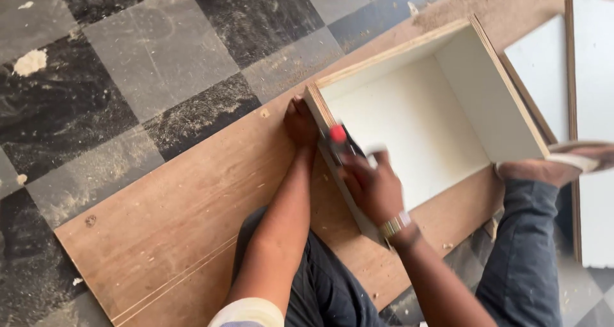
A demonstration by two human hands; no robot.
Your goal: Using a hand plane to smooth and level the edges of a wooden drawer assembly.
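Observation:
An open plywood box (492,103) with white inner faces lies on a large brown plywood sheet (185,218). My left hand (299,122) rests against the box's near corner, pressing on its raw edge. My right hand (371,185) grips a dark tool with a red end (338,141) and holds it on the box's near edge. The tool is blurred by motion. A metal watch sits on my right wrist.
The floor is grey and black checkered tile (153,52), dusted with sawdust. White laminated boards (591,109) lie at the right. My sandalled foot (556,167) rests beside the box's right corner, and my legs in dark trousers (524,250) lie over the sheet.

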